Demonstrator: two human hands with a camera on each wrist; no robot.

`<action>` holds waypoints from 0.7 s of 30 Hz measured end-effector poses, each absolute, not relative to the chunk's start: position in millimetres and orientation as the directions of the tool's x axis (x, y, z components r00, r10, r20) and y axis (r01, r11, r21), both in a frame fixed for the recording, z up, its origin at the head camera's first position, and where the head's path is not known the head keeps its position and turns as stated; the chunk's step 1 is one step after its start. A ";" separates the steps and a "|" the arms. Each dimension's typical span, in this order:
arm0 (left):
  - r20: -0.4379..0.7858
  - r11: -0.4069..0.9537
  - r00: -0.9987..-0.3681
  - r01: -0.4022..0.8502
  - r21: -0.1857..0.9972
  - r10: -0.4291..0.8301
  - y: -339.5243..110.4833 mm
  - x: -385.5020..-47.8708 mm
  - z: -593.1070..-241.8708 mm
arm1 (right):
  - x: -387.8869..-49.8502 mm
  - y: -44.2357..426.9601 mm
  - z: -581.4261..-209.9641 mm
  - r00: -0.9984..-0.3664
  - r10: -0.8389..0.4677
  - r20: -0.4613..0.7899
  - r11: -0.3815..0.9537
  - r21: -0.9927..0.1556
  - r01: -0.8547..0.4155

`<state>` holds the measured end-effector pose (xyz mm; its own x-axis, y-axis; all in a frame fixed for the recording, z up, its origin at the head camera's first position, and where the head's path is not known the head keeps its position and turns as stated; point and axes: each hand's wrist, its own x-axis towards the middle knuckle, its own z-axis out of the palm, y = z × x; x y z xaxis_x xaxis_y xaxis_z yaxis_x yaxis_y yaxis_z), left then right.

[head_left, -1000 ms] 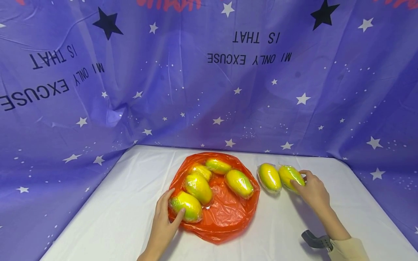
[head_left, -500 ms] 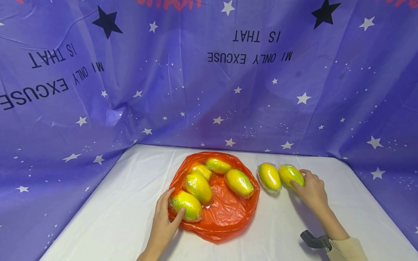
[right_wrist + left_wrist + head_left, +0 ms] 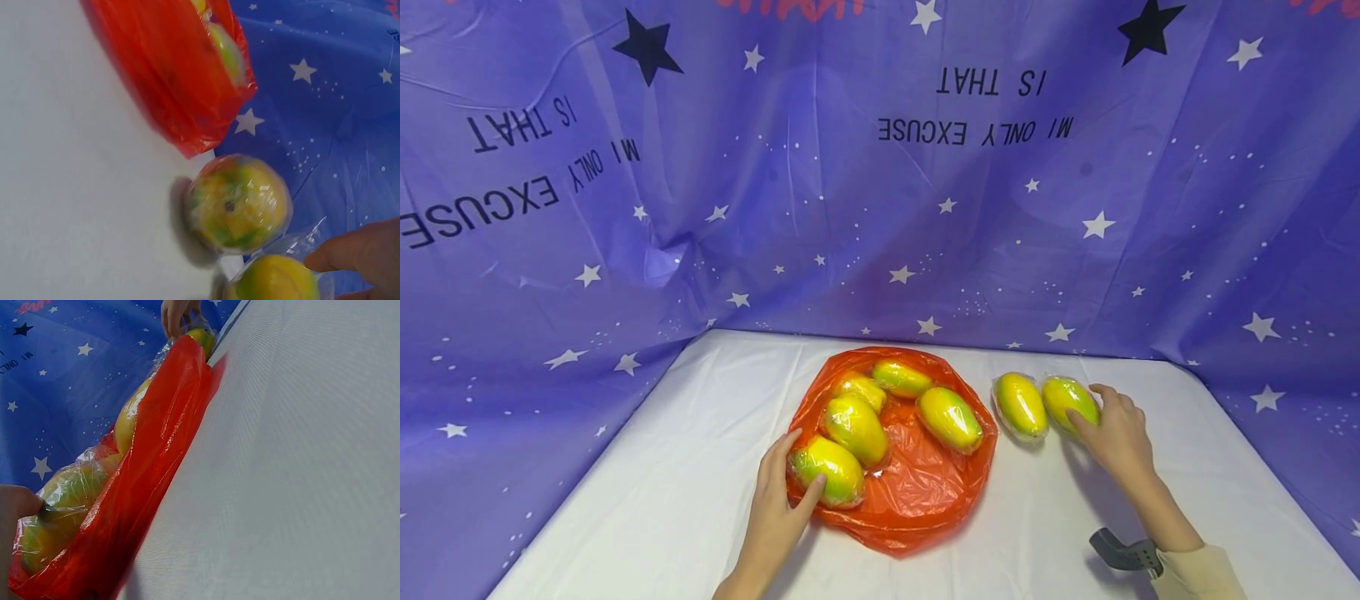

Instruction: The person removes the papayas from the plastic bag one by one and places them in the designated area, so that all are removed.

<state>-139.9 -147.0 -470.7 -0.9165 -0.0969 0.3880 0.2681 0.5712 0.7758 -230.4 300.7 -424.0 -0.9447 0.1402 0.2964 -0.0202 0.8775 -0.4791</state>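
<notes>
An open red plastic bag (image 3: pixel 925 487) holds several yellow-green mangoes in clear wrap. At its left side, the left hand (image 3: pixel 777 500) grips the nearest-left mango (image 3: pixel 829 472), thumb on the near side and fingers at the bag's edge; the left wrist view shows the thumb pressed on the wrap (image 3: pixel 69 503). Right of the bag, two wrapped mangoes lie side by side on the white cloth. The right hand (image 3: pixel 1117 433) holds the outer one (image 3: pixel 1070 403) between thumb and fingers. The inner mango (image 3: pixel 1020 407) is untouched, standing apart from the bag (image 3: pixel 181 75) in the right wrist view.
A white cloth (image 3: pixel 647 492) covers the table. Behind and at both sides hangs a purple-blue curtain (image 3: pixel 850 183) with stars and lettering. A dark strap piece (image 3: pixel 1123 552) juts from the right wrist beside a beige sleeve (image 3: pixel 1198 573).
</notes>
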 end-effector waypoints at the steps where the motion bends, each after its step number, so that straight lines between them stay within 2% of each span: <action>1: 0.388 0.571 -0.917 0.268 0.776 -0.097 -147.0 -139.7 -470.7 | -229.9 299.8 -422.6 -0.944 0.138 0.298 0.876 -0.482 -0.024; 21: 0.390 0.568 -0.916 0.269 0.778 -0.099 -146.6 -139.0 -469.9 | -215.3 263.6 -389.5 -0.898 0.063 0.435 0.806 -0.553 -0.211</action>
<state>-139.0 -146.6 -469.9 -0.9157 -0.0990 0.3895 0.2693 0.5682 0.7775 -215.3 263.6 -389.5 -0.8982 0.0631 0.4351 -0.2114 0.8057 -0.5533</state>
